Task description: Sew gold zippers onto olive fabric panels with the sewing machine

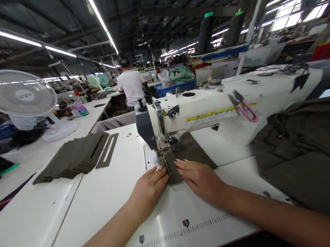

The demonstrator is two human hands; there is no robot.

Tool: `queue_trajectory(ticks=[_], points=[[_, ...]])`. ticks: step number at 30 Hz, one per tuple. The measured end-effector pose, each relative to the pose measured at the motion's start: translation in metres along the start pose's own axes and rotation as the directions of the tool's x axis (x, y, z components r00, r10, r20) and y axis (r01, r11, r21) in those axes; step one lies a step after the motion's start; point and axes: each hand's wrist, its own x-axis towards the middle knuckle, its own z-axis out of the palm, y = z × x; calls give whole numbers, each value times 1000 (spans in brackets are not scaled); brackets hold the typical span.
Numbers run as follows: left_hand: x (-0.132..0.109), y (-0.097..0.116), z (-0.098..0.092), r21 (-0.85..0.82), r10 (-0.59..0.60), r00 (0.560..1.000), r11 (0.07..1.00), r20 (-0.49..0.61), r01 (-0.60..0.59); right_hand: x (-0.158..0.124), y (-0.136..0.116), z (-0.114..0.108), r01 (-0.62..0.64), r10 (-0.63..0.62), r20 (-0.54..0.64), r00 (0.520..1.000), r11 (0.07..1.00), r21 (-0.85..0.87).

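A dark olive fabric piece [174, 171] with a brass-coloured zipper strip [166, 164] lies under the presser foot [162, 152] of a white sewing machine [209, 109]. My left hand [150, 187] rests flat on the left edge of this piece, fingers stretched toward the needle area. From the other side, my right hand [198, 175] lies flat with its fingertips on the piece's right edge. Both hands are open. A wider olive panel [193, 149] spreads behind the needle and to its right. Whether the zipper is joined to the fabric is too small to tell.
Left of the machine lies a fanned stack of olive pieces [72, 157], with one slotted piece [108, 151] beside it. Pink-handled snips [246, 107] sit on the machine arm. Dark garments [303, 145] heap at the right. A fan [20, 95] and a seated person [131, 84] are beyond.
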Motion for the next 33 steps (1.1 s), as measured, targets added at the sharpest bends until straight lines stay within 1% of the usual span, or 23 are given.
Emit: queue_trajectory(ticks=[3,5,9,13,18,27,30,33], points=[[2,-1,-1,-23,-47,999,999,-1,47,1,0,0,-5,5,-10,1000,1000,2],[3,-2,-1,-34,-58,998,998,-7,58,0,0,-1,0,0,-19,1000,1000,12],[4,-2,-2,-33,-34,999,999,-5,34,-2,-3,-3,27,-27,-11,1000,1000,6],[5,1,-2,14,-3,1000,1000,-17,3,-4,-3,-4,45,-45,28,999,999,0],[6,1,0,51,-5,1000,999,-23,6,-3,-3,-3,2,-3,19,1000,1000,10],[11,-11,7,47,-26,998,998,-62,29,6,3,1,-12,11,17,1000,999,29],[15,-16,6,36,-23,996,999,-87,27,11,5,3,-17,17,3,1000,998,54],[20,-21,5,34,-7,997,999,-79,10,17,7,4,-44,44,6,999,996,76]])
